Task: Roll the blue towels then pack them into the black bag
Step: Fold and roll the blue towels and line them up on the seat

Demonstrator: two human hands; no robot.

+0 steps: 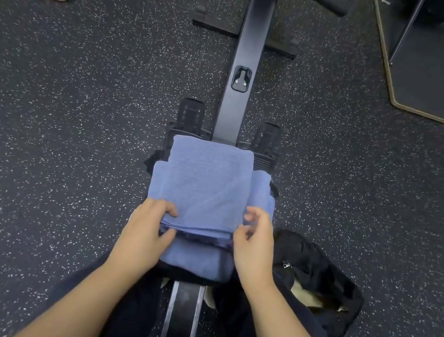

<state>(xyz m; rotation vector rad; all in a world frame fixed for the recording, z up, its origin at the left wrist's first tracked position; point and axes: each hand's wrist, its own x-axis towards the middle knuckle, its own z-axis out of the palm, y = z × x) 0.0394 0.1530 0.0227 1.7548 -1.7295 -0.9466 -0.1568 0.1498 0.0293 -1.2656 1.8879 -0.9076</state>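
Towels [204, 195] of blue colour lie in a folded stack on the seat of a rowing machine [245, 54], directly in front of the person, who sits astride the rail. The top towel is folded flat and lies a little shifted from the ones below it, so their edges show at the left, at the right and at the near side. The left hand [146, 229] holds the near left corner of the top towel: the thumb is under the folded edge and the fingers are curled over it. The right hand [254, 241] is at the near right corner, fingers bent, and its grip pinches the same edge between the thumb and the fingertips. The black bag [314, 275] lies on the floor [77, 114] just beside the person's right leg, to the right of the stack; it is open and something pale shows inside. The floor is dark rubber with white speckles. The two footrests of the machine are just beyond the stack.
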